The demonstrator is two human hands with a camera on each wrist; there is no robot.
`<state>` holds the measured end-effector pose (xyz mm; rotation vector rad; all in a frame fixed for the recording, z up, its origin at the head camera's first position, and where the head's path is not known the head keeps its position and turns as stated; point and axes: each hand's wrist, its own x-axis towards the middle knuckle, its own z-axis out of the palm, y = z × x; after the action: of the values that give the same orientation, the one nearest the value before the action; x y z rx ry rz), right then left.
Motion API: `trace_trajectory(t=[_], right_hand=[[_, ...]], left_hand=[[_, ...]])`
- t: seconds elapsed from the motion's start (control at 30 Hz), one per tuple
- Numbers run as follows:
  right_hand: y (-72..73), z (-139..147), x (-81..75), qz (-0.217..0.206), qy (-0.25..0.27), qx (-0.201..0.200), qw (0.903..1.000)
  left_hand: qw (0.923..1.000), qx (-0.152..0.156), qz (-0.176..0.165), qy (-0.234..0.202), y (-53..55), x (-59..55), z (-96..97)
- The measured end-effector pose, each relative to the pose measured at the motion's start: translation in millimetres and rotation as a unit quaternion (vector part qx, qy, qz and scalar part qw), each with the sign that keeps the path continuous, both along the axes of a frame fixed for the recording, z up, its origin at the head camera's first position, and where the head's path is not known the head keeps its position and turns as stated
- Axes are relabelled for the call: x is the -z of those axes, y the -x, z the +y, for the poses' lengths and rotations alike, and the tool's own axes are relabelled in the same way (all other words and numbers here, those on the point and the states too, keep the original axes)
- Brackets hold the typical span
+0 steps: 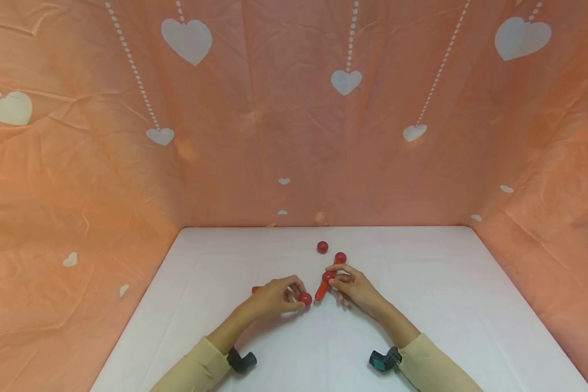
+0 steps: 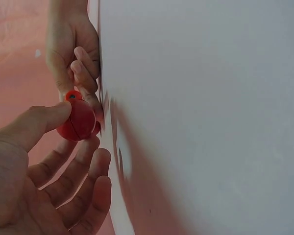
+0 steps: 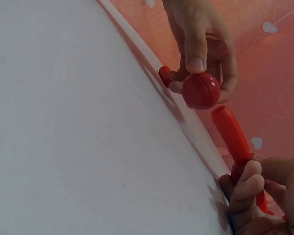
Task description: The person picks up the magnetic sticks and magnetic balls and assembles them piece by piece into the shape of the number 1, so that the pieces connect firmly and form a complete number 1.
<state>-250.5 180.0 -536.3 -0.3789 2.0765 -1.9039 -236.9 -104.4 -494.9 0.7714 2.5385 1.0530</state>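
My left hand (image 1: 279,296) pinches a glossy red ball (image 1: 305,299) between thumb and fingers, close over the white table. A thin seam runs round this ball (image 3: 201,91) in the right wrist view. To its right, my right hand (image 1: 355,286) grips a second red ball (image 1: 328,276) that has an orange-red rod (image 1: 321,290) sticking out toward me. Another rod section leads away from that ball to a third red ball (image 1: 340,257). The near rod's end shows a small hole (image 2: 72,96) in the left wrist view. Fingers partly hide the gripped ball (image 3: 238,169) in the right wrist view.
A loose red ball (image 1: 322,247) lies on the white table (image 1: 411,261) beyond both hands. Past my left hand, the end of a red rod (image 1: 256,289) shows, the rest hidden. Orange cloth (image 1: 294,125) with white hearts hangs behind and at both sides.
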Motion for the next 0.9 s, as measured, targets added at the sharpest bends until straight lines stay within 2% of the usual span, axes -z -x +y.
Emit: trace_trajectory(t=[0.27,0.9], right_hand=[[-0.6,0.4,-2.9,-0.005,-0.009,0.008,0.9999],[-0.8,1.1,-1.3,0.009,-0.002,-0.003,1.0000]], left_hand=[[0.9999,0.005,-0.010,0.005,-3.3,-0.2,3.2],[0.9997,0.005,-0.019,0.011,-8.6,-1.4,10.1]])
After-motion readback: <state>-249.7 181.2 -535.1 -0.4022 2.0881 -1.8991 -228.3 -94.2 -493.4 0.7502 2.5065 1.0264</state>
